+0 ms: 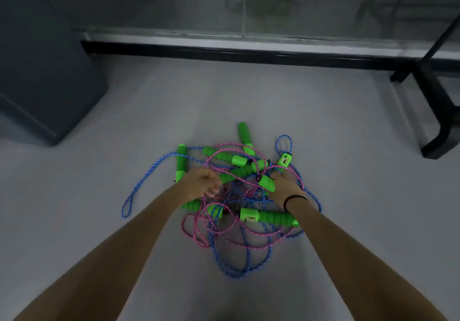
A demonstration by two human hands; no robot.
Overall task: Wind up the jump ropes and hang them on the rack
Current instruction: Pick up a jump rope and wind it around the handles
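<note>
Both bare hands reach into tangled blue and pink braided jump ropes (231, 221): left hand (201, 184) loosely curled, right hand (286, 186) grip indiscernible; pulling risks tightening knots

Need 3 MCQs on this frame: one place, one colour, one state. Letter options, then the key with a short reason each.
1. Where does the rope pile lie?
A on a rack
B on the floor
C in a box

2. What colour are the handles?
A green
B red
C black

3. What state are the ropes in?
A wound into coils
B hung up
C tangled together

Key: 1 B, the pile rests on the pale floor; 2 A, every visible handle is bright green; 3 C, blue and pink cords cross under the left hand and right hand.
</note>
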